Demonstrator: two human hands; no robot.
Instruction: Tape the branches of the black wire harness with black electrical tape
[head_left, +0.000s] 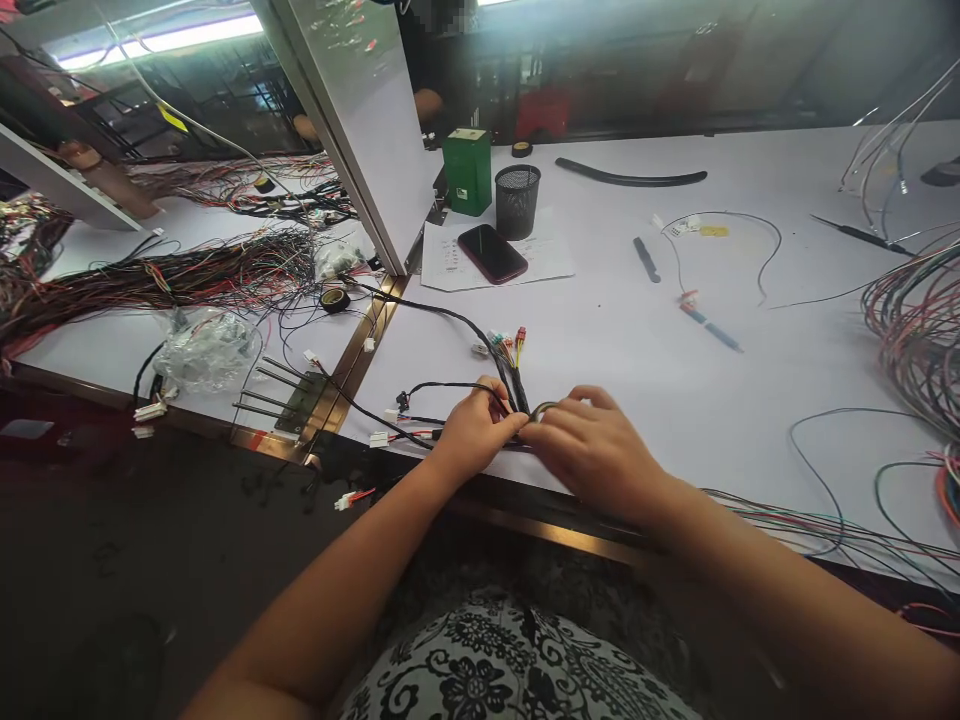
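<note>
Both hands meet at the near edge of the white bench. The left hand and right hand pinch the black-sheathed wire harness between fingertips, apparently taping or dressing the bundle at that spot. Judged next need: a firm hold while working along the sheath. The harness's long axis runs away from the person, its connector ends pointing up-bench toward the phone.
</note>
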